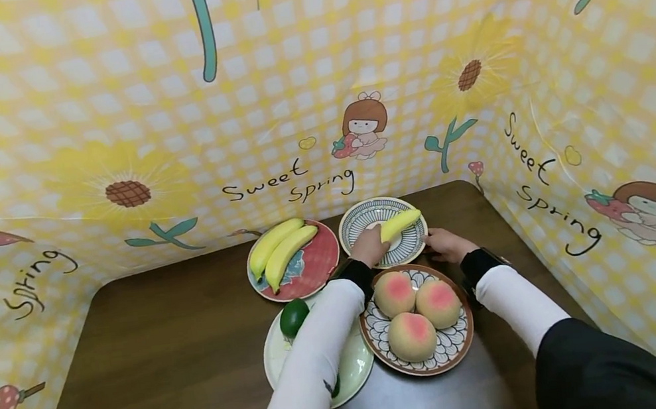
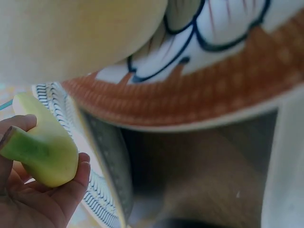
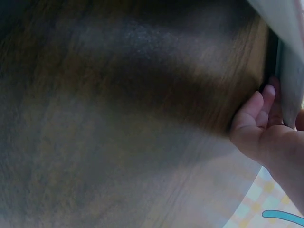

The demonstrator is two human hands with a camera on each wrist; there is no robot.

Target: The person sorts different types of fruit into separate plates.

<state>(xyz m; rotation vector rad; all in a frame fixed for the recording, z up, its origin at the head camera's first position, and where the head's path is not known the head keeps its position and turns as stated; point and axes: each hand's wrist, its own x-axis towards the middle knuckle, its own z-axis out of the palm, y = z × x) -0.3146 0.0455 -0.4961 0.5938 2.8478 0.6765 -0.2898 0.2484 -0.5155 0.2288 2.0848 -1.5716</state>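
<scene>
My left hand (image 1: pixel 370 246) reaches over the blue-and-white patterned bowl (image 1: pixel 356 219) at the back and grips a yellow banana (image 1: pixel 400 223) there. In the left wrist view the banana's green stem end (image 2: pixel 28 147) sticks out between thumb and fingers. At the bowl's right side, my right hand (image 1: pixel 449 245) holds the rim. The right wrist view shows its fingers (image 3: pixel 249 111) against the outside of the bowl wall (image 3: pixel 290 85), the thumb mostly hidden on the other side. Nearer than the bowl, three peaches (image 1: pixel 412 337) lie on a brown-rimmed plate (image 1: pixel 467 333).
Two bananas (image 1: pixel 289 252) rest on a red plate (image 1: pixel 324 258) at the back left. In front of it is a pale green plate (image 1: pixel 357 368) with a dark green fruit (image 1: pixel 294 317), partly covered by the left sleeve. Yellow checked cloth (image 1: pixel 174 114) walls surround the brown table (image 1: pixel 158 355).
</scene>
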